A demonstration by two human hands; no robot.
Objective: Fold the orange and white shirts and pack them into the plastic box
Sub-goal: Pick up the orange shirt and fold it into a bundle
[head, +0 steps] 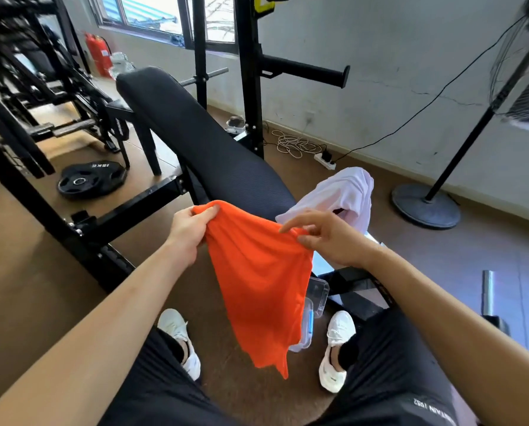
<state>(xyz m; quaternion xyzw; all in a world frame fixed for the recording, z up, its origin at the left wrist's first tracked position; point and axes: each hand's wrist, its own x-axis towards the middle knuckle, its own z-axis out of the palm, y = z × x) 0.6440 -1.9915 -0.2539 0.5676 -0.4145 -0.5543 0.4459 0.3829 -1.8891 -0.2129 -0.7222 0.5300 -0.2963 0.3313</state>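
Held orange shirt [257,272] before bench [201,139], one corner inside left hand [189,229], fingers curled, other pinched by right hand [327,238]. Probably needed top edge pulled taut.

The black padded desk [214,149] sloped up and away from the viewer. A crumpled white shirt [343,192] lay on its near right end, spilling over the edge. On the brown floor [41,272], a black weight plate [91,179] lay to the left of the desk. A coil of white cable [294,144] lay beside a power strip [326,161] near the wall. A fan's round base [426,206] stood at the right. A clear plastic box [317,295] sat low by the desk's near end, partly hidden. What it rested on could not be told.
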